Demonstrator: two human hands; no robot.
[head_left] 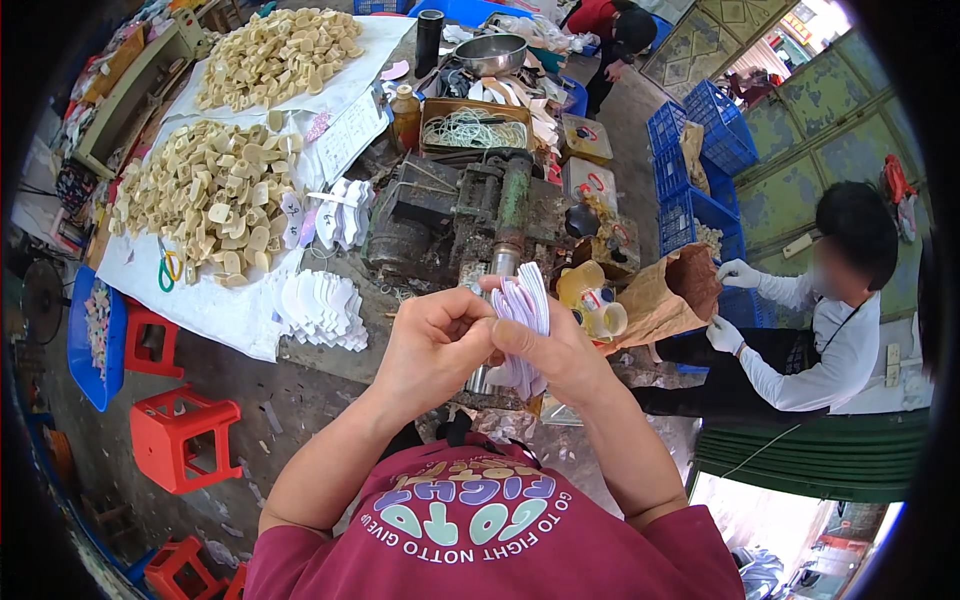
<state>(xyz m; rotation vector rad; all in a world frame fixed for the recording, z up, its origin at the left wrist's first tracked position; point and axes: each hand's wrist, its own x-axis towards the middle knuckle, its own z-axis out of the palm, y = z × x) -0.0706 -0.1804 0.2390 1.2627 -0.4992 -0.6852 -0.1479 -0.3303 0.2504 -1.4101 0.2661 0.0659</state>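
Upright in my right hand [562,352] is a bundle of thin, pale lilac and white cut-out pieces [532,296], pressed together between thumb and fingers. My left hand [440,335] is closed in a pinch right beside the bundle, its fingertips near my right thumb; whatever it pinches is too small or hidden. Behind both hands stands a greasy metal machine [425,215] with a green column [515,190]. To the left of my hands lie a fanned stack of white cut-out pieces [318,308] and a standing group of similar pieces [345,212].
Heaps of beige moulded pieces [215,195] cover the left table, with green-handled scissors [166,272]. A tin of pale strings [475,128] sits behind the machine. Red stools [185,438] stand left. At right a gloved co-worker [820,320] holds a brown paper sack [655,298] near blue crates [720,130].
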